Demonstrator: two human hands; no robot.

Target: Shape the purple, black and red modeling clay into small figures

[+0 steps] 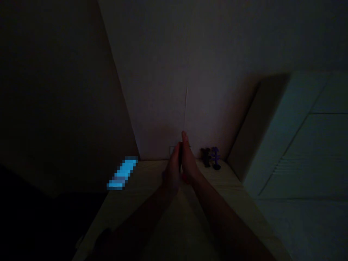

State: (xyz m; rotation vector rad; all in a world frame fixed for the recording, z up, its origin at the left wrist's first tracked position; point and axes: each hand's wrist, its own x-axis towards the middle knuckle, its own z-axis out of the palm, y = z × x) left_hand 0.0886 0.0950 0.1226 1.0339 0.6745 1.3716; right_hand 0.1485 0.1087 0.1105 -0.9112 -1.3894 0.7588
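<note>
Table (174, 224), pale and wood-grained, is viewed in dim light, its far edge against the wall (152, 72). Both hands are raised over the far half of the table, near its centre line, with the forearms reaching in from the near side. Left hand (172, 168): flat, fingers extended together, palm turned inward. Right hand (188, 157): likewise flat and straight-fingered, facing the left palm. A narrow dark strip separates them lower down; whether the palms touch, or anything is held between them, cannot be determined.

Nearest to the hands is a small red item (185, 178), at the table's far half, partly hidden by the right wrist; its form is unclear. At the table's far right corner, a dark lobed object (206, 157) and a purple lobed object (215, 157) stand side by side, close to the wall. A bright blue panel (123, 174) lies at the far left corner; it is pixelated, and its content cannot be read.

Clearance: bare tabletop lies outside both forearms, reaching the left and right edges. The gap from right hand to dark object is tighter than that from left hand to panel. A pale cabinet (307, 145) with slatted grooves stands beyond the table's right edge. Markings are illegible in this light.
</note>
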